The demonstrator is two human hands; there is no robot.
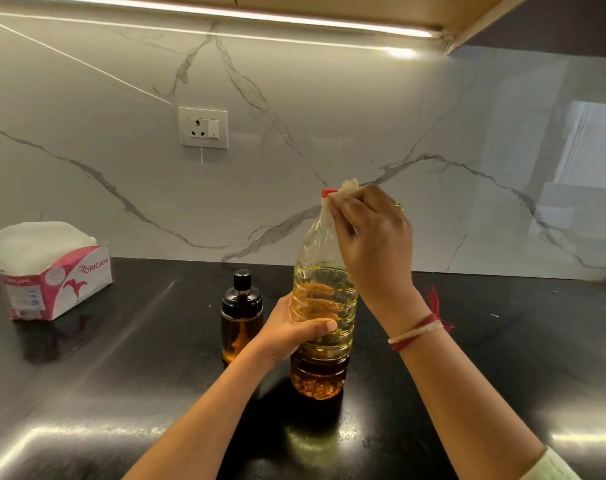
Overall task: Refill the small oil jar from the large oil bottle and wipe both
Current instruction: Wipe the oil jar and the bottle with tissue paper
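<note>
- Tissue box (57, 284): pink and white, open, with white tissues stacked on top. It stands on the black counter (121, 375) at 9 o'clock in the view, well apart from the other items.
- Wall socket (203, 127): set in the marble backsplash, at 11 o'clock from the small oil jar (241, 317).
- Small oil jar: upright on the counter with its black cap fitted and amber oil inside. It is just beside the large oil bottle (320, 375), at the bottle's 9 o'clock, and is held by neither grip.
- Left grip (287, 329): clenched round the bottle's ribbed middle from 9 o'clock, thumb laid across the front.
- Large oil bottle: upright on the counter at centre view, red cap (327, 192) on. The oil level is above the left grip.
- Paper wad (349, 185): pressed against the bottle neck just under the cap, on the 3 o'clock side.
- Right grip (371, 237): fingers curled round the paper wad at the bottle's 12 o'clock end. Red and white wrist threads (416, 332) are noted.
</note>
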